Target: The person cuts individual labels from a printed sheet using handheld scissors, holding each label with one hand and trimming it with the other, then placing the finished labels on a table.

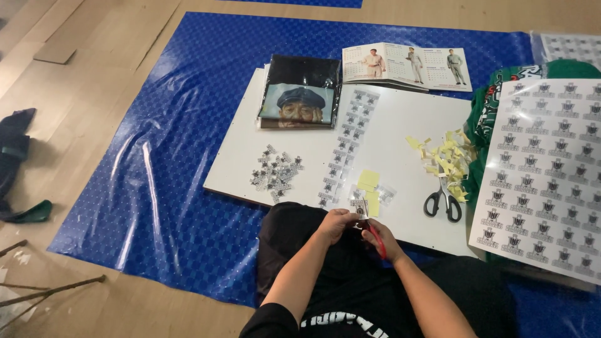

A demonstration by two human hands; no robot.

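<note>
1. Where the white board (400, 119) meets the person's lap, the left hand (336, 224) is curled shut around a small printed sticker (358, 207), pinching it at the board's near edge.
2. The right hand (383, 241) is closed on red-handled scissors (377, 241), their tip touching the sticker.
3. Just beyond the hands lie yellow paper pieces (369, 181) and a few clear sleeves.
4. A long strip of stickers (347, 138) runs up the board, with a loose pile of cut stickers (275, 170) to its left.
5. Black-handled scissors (443, 201) rest to the right, beneath a heap of yellow scraps (447, 158).
6. A large sticker sheet (548, 169) lies at the far right, over green cloth.
7. A folded black shirt (299, 92) and a calendar (407, 66) sit at the board's far edge, all on a blue mat (169, 156).
</note>
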